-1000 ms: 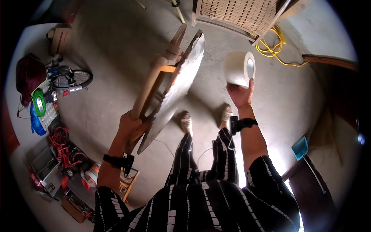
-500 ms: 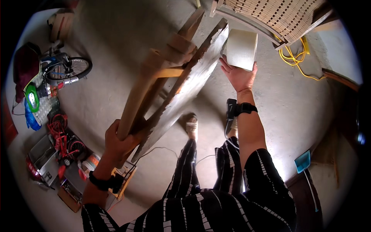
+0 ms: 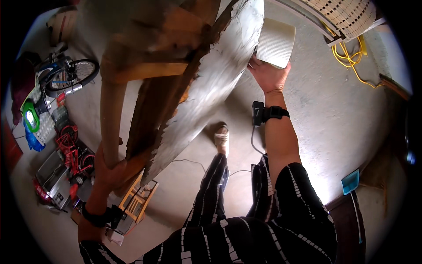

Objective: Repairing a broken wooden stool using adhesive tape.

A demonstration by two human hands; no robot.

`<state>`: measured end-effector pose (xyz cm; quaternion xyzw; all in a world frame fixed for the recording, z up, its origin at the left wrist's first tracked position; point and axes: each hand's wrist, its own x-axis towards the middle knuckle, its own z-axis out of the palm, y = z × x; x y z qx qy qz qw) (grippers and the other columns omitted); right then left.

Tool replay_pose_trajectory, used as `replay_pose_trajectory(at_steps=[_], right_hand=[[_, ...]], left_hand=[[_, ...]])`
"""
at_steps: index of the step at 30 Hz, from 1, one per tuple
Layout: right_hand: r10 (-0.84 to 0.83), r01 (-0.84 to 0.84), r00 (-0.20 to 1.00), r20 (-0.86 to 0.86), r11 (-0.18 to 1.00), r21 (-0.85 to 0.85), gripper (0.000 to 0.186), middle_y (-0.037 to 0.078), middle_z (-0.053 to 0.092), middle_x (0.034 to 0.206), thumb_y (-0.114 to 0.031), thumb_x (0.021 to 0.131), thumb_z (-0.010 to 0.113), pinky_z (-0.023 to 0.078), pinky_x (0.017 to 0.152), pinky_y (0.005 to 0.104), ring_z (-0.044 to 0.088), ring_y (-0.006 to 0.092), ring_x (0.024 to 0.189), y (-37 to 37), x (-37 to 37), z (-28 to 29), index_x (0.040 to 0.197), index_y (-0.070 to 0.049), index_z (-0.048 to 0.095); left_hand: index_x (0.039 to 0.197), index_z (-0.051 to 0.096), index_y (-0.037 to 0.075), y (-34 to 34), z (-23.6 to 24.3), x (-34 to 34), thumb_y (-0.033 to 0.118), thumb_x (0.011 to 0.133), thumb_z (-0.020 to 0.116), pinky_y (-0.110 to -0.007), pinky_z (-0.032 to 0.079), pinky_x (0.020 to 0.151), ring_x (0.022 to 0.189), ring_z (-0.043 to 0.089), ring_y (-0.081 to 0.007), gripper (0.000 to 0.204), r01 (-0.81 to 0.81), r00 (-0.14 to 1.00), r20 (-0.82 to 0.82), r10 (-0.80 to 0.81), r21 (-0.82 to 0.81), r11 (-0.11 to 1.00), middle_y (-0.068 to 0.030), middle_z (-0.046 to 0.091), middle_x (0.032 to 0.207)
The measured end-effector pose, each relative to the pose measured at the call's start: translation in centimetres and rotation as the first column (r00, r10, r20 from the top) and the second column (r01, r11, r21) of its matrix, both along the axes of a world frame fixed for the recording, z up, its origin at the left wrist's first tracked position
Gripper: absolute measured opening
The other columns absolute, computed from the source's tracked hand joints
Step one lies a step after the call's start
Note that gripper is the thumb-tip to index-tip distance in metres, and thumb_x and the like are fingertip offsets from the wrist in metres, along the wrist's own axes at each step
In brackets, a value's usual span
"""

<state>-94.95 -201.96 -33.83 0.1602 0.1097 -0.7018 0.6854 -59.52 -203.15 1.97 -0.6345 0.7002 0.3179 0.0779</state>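
Around the feet: bare concrete floor (image 3: 316, 110), one shoe (image 3: 221, 135) just below the board's lower half
Left side clutter: small bicycle (image 3: 66, 77), red tool frame (image 3: 72, 149), metal boxes (image 3: 50, 176), wooden stool (image 3: 137, 200) under the left wrist
Upper right: yellow cable (image 3: 354, 61) coiled beside a woven cane panel (image 3: 347, 15)
Lower right: small blue dustpan-like thing (image 3: 350, 181) near a dark wooden edge
In the way: board fills the middle and hides most of the floor behind it
Board: wooden panel (image 3: 206, 92), grey peeling face to the right, brown framed back to the left, raised off the floor
Board axis: long axis slants from lower left by the left hand up to upper right by the tape roll
Left hand (image 3: 112, 169): closed around the board's lower end, gripping it
Right hand (image 3: 266, 75): fingers up, holding a white tape roll (image 3: 275, 42) from below, roll touching the board's upper edge
Wrists: dark band with a device on each (image 3: 268, 113)
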Motion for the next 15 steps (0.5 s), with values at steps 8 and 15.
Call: replay_pose_trajectory(at_steps=[8, 15], right_hand=[[-0.012, 0.012, 1.0, 0.006, 0.999, 0.033, 0.096, 0.024, 0.027, 0.134, -0.073, 0.068, 0.032, 0.015, 0.107, 0.0501, 0.025, 0.0383, 0.123, -0.2, 1.0, 0.1, 0.135, -0.005, 0.026], [-0.099, 0.091, 0.994, 0.041, 0.982, 0.163, 0.097, 0.019, 0.021, 0.142, -0.075, 0.068, 0.03, 0.011, 0.108, 0.0513, 0.021, 0.0351, 0.129, 3.4, 1.1, 1.8, 0.137, -0.007, 0.025]], left_hand=[[0.126, 0.038, -0.002, -0.6, 0.1, 1.4, 0.019, 0.074, 0.052, -0.033, 0.035, 0.095, 0.11, 0.047, -0.0219, 0.058, -0.025, 0.998, -0.067, 0.016, -0.135, 0.991, -0.0139, 0.049, 0.117], [0.123, 0.043, 0.002, -0.8, 0.4, 0.7, 0.02, 0.093, 0.036, -0.029, 0.034, 0.093, 0.109, 0.046, -0.0162, 0.036, -0.053, 0.987, -0.155, 0.035, -0.112, 0.992, -0.0096, 0.052, 0.116]])
